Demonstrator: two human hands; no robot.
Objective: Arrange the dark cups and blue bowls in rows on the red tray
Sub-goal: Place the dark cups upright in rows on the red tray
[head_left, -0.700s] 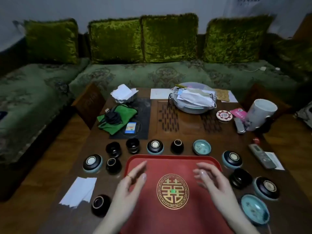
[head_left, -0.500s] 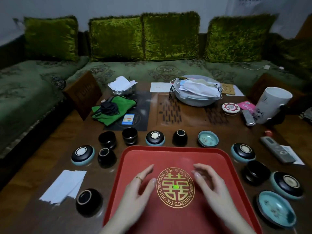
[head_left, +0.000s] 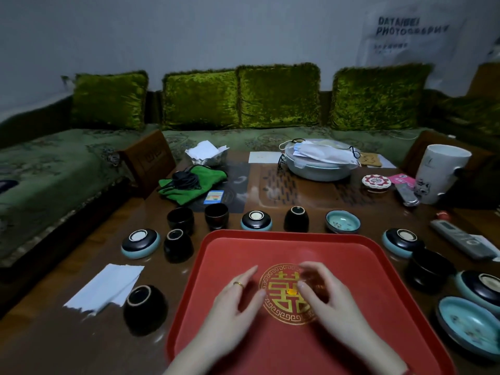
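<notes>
The red tray (head_left: 297, 247) with a gold emblem lies on the wooden table in front of me, with nothing on it but my hands. My left hand (head_left: 232, 309) and my right hand (head_left: 330, 299) hover over its middle, fingers relaxed, holding nothing. Dark cups stand around the tray: two at the back left (head_left: 180, 218) (head_left: 216, 214), one upside down (head_left: 296, 218) behind the tray, others at the left (head_left: 178, 244) (head_left: 144, 307) and right (head_left: 428, 269). Blue bowls lie at the left (head_left: 140, 243), behind (head_left: 256, 220) (head_left: 342, 221) and at the right (head_left: 401, 240) (head_left: 469, 323).
A white paper slip (head_left: 105, 286) lies at the left front. A green cloth (head_left: 192, 182), a lidded basin (head_left: 320, 163), a white mug (head_left: 439, 171) and a remote (head_left: 460, 240) sit further back and right. A green sofa surrounds the table.
The camera view has tilted upward. Both hands have drawn closer together over the tray's emblem; no cup or bowl has moved.
</notes>
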